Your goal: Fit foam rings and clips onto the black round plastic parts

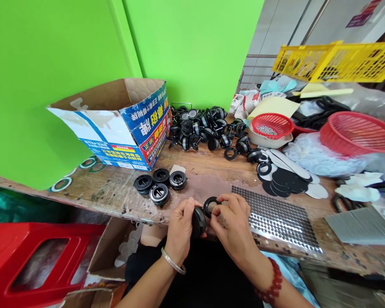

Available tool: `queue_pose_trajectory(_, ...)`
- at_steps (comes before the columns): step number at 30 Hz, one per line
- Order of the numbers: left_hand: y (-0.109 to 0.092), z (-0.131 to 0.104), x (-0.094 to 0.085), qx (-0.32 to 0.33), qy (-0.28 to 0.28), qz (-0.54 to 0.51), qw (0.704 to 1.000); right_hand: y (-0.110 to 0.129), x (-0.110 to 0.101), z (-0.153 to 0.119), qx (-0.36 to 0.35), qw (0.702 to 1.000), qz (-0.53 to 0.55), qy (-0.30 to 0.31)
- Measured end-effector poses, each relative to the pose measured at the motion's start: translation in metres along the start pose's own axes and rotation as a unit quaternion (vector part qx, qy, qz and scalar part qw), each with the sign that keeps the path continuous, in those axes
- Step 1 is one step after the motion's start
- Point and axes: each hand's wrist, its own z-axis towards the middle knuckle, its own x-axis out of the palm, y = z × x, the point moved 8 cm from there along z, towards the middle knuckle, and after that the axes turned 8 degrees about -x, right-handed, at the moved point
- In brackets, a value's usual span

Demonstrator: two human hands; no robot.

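Note:
My left hand (181, 229) is closed round a black round part (199, 222), held on edge near the table's front edge. Just to its right, my right hand (232, 218) pinches a black ring (209, 206) between thumb and fingers, close beside the round part. Several black round parts (159, 193) with slotted centres sit on the table to the upper left of my hands. A sheet of small dark shiny dots (279, 216) lies on the table right of my right hand.
A cardboard box (99, 126) stands at the back left, beside a heap of black parts (202, 126). Red baskets (272, 124), black and white oval pieces (285, 182) and a grey stack (361, 224) occupy the right. A red stool (22, 248) stands lower left.

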Motion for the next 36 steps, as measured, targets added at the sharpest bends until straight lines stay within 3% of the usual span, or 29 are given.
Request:
queue_pose_trajectory(6, 0.003, 0.002, -0.002, 0.001, -0.01, -0.019, 1.0, 0.01, -0.005, -0.006, -0.031, 0.999, -0.013, 0.004)
queue_pose_trajectory(12, 0.006, 0.004, 0.001, -0.008, 0.005, -0.034, 0.999, 0.035, 0.015, -0.033, -0.122, 0.985, -0.111, 0.041)
queue_pose_trajectory(15, 0.008, 0.005, -0.002, -0.014, 0.004, -0.051, 0.999, 0.031, 0.016, -0.038, -0.143, 0.984, -0.096, 0.044)
queue_pose_trajectory(17, 0.013, 0.005, -0.005, -0.047, 0.002, -0.092, 0.995, 0.016, 0.007, -0.03, -0.108, 0.993, -0.018, 0.039)
queue_pose_trajectory(20, 0.02, 0.003, -0.002, -0.129, 0.038, -0.162, 0.978, -0.018, -0.01, -0.011, 0.028, 0.992, 0.124, 0.005)
queue_pose_trajectory(23, 0.023, -0.005, 0.007, -0.184, 0.1, -0.154, 0.966, -0.032, 0.0, -0.001, 0.159, 0.95, 0.263, 0.055)
queue_pose_trajectory(26, 0.018, -0.015, 0.006, -0.135, 0.104, -0.137, 0.976, -0.019, 0.02, -0.004, 0.233, 0.891, 0.365, 0.135)
queue_pose_trajectory(28, 0.017, -0.023, 0.003, -0.093, 0.09, -0.133, 0.983, -0.008, 0.025, -0.009, 0.246, 0.873, 0.388, 0.165)
queue_pose_trajectory(31, 0.025, -0.032, 0.001, -0.088, 0.079, -0.112, 0.987, 0.005, 0.032, -0.018, 0.227, 0.866, 0.379, 0.236)
queue_pose_trajectory(34, 0.025, -0.034, 0.002, -0.054, 0.09, -0.088, 0.991, 0.015, 0.034, -0.026, 0.164, 0.891, 0.338, 0.254)
queue_pose_trajectory(36, 0.026, -0.034, 0.002, -0.044, 0.097, -0.089, 0.99, 0.021, 0.036, -0.028, 0.125, 0.912, 0.323, 0.221)
